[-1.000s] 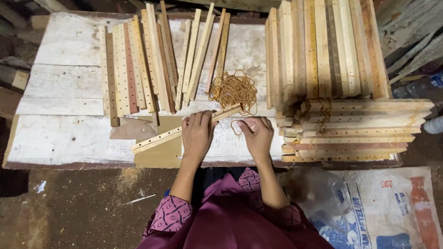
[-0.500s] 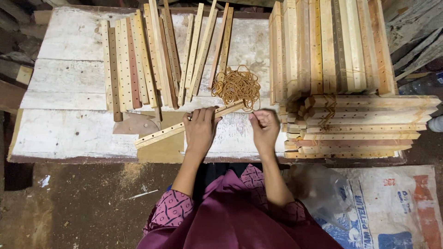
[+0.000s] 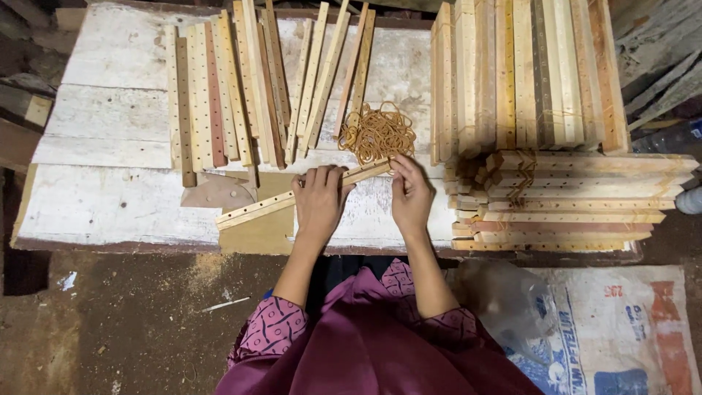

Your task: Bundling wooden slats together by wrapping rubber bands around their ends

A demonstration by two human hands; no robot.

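My left hand [image 3: 319, 202] grips a bundle of thin perforated wooden slats [image 3: 252, 208] near its middle, holding it slanted across the front of the white plank table [image 3: 110, 197]. My right hand [image 3: 410, 197] pinches the bundle's right end, fingers closed on it. A heap of tan rubber bands [image 3: 376, 133] lies just beyond that end. Whether a band is on the bundle I cannot make out.
Loose perforated slats [image 3: 219, 95] fan out at the table's left and middle. Tall stacks of bundled slats [image 3: 526, 73] fill the right, with banded bundles [image 3: 578, 201] laid crosswise in front. A printed sack [image 3: 607, 329] lies on the dirt floor at right.
Both hands have shifted slightly with the slat bundle; the right hand now works at the bundle's right end nearer the rubber bands.
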